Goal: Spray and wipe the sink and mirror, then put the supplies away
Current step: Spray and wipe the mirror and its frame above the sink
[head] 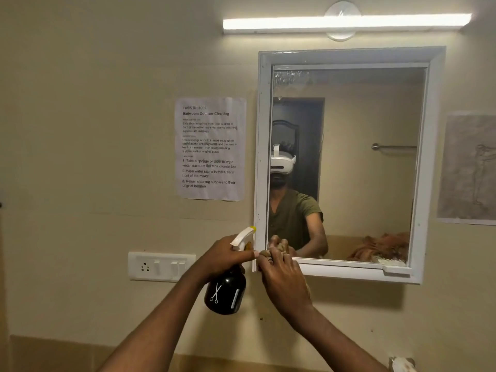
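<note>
1. The left hand (225, 255) grasps the neck of the black spray bottle (226, 289), just left of the mirror's lower left corner.
2. The right hand (284, 269) clutches a brownish cloth (265, 254) against the lower left corner of the mirror (349, 162).
3. Risk, as I judge it: the bottle hangs close to the switchboard (161, 265), so stray spray could wet the socket.
4. Spatter near the mirror's top left corner looks unwiped and may be missed.
5. The wall notice (210, 149) reads "Bathroom Counter Cleaning", with three numbered steps; the bottle bears a white scissors mark.
</note>
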